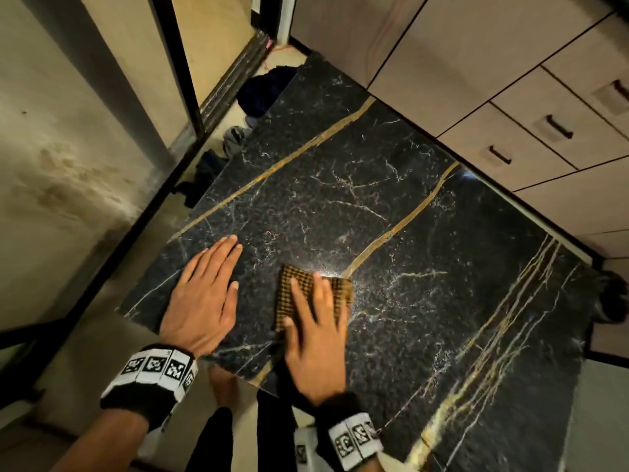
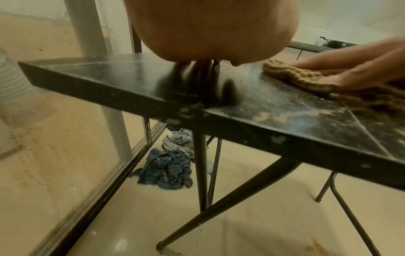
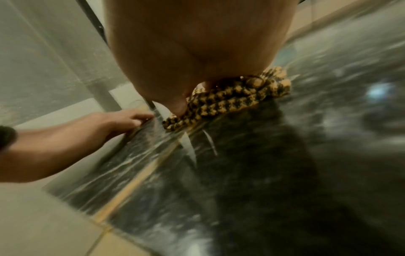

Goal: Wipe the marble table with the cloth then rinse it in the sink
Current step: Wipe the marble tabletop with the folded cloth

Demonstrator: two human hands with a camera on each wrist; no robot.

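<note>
The black marble table (image 1: 391, 199) with gold veins fills the head view. A folded yellow-and-black checked cloth (image 1: 337, 294) lies on it near the front edge. My right hand (image 1: 316, 321) presses flat on the cloth with straight fingers; the hand is blurred. My left hand (image 1: 204, 294) rests flat on the marble to the cloth's left, fingers straight and together. In the left wrist view the table edge (image 2: 153, 107) shows, with the cloth (image 2: 293, 78) under the right hand. The right wrist view shows the cloth (image 3: 236, 100) under my palm and the left hand (image 3: 122, 119). No sink is clearly seen.
Wooden cabinets with drawer handles (image 1: 558, 127) run along the table's far right side. A glass partition with a dark frame (image 1: 177, 80) stands at the left. Blue clothes (image 2: 166, 169) lie on the tiled floor under the table, beside its thin metal legs (image 2: 200, 164).
</note>
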